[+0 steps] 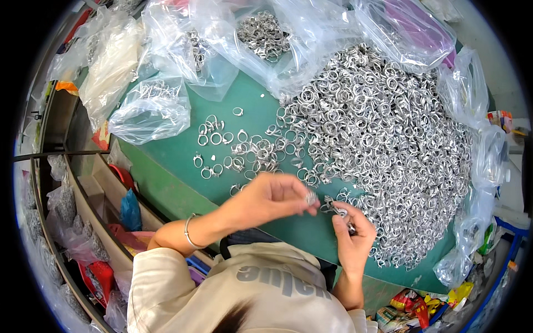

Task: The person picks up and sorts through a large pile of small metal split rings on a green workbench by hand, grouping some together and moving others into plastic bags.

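My left hand [272,194], with a bangle [189,231] on its wrist, pinches a silver ring [311,197] between thumb and fingertips above the table's near edge. Just to the right, my right hand [356,236] is closed around a few silver rings [341,212]; its fingers partly hide them, so how many I cannot tell. Beyond and to the right of both hands spreads a large heap of silver rings [388,150]. A smaller loose group of rings [261,150] lies on the green table ahead of my left hand.
Clear plastic bags [155,108], some with rings inside, line the table's far side. More crumpled plastic [480,183] borders the heap on the right. Shelving with bagged goods [66,216] stands at the left. Colourful packets [408,305] lie below the table at right.
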The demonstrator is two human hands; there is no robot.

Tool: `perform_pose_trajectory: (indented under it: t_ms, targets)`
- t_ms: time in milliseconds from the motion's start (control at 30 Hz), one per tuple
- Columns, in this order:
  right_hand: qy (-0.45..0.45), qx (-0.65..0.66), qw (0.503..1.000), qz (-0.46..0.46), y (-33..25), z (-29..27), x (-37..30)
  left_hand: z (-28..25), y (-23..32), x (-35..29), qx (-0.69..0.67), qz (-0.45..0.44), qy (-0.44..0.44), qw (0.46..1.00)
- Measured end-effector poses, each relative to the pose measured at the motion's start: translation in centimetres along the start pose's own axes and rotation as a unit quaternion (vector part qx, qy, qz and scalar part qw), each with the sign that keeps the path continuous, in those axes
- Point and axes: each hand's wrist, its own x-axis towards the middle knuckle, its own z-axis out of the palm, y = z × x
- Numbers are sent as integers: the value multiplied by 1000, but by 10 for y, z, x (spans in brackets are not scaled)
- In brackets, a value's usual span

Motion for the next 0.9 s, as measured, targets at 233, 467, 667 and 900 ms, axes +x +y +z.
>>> perform_pose_trajectory:
  t_ms: [233, 467, 667, 900]
  targets:
    - [-106, -101, 977, -157, -6, 7, 8, 12, -38, 0, -305, -50, -92, 947]
    - [21, -354, 916, -186, 13, 24, 47, 10, -48, -6, -339, -178, -107, 918]
    - [-6, 100, 993, 58, 9, 2, 35, 25, -37, -8, -155, -102, 38, 982]
    - [-117, 113, 982, 97, -2, 0, 14, 26, -37, -7, -127, -65, 37, 989]
